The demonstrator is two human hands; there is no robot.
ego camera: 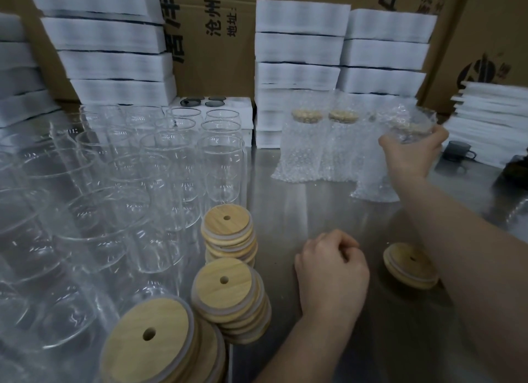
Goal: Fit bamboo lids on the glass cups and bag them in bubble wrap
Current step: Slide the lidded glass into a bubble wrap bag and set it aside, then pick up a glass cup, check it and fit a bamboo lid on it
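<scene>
Several clear glass cups [221,165] stand bunched on the left of the steel table [300,205]. Three stacks of round bamboo lids [227,234] with a small hole sit in front of them, and one loose lid [410,264] lies near my right forearm. Two lidded cups in bubble wrap bags [303,145] stand at the back right. My right hand [411,151] grips the top of a third bagged, lidded cup [380,165] beside them. My left hand [333,271] hovers or rests low over the table with curled fingers, holding nothing.
Stacks of white foam sheets [297,59] and cardboard boxes [217,39] line the back. More foam sheets [491,119] pile up at the right, with a small dark mug [457,151] beside them. A foam tray with dark round lids [211,102] sits behind the cups.
</scene>
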